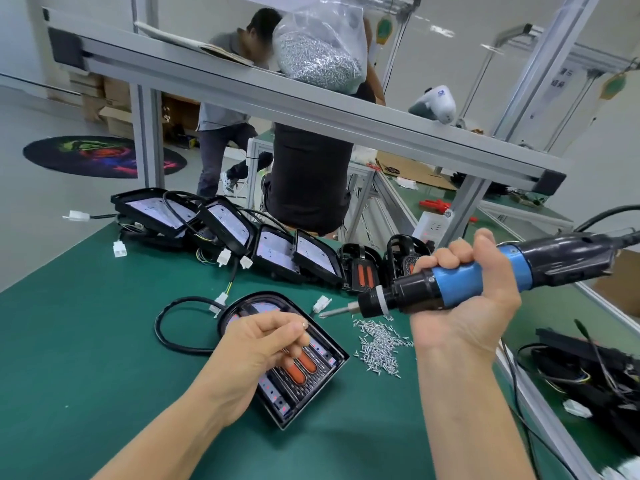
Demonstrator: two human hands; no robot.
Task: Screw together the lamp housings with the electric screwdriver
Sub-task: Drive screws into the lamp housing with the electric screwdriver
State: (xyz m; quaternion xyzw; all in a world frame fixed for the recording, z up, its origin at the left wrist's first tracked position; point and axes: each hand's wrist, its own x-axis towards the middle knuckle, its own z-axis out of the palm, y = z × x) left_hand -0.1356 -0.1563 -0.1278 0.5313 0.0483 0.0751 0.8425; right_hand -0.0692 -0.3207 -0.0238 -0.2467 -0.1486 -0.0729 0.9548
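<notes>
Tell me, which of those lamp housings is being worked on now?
The lamp housing lying flat under the left hand, apart from the row leaning behind it.

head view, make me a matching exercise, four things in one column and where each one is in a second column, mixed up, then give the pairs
Things:
1. electric screwdriver
2. bag of screws
3. loose screws
4. lamp housing

Places:
A. on the metal shelf rail above the bench
B. flat on the green mat under the left hand
C. gripped in the right hand, bit pointing left
D. scattered on the mat between the two hands

Pairs: 1-C, 2-A, 3-D, 4-B
</notes>
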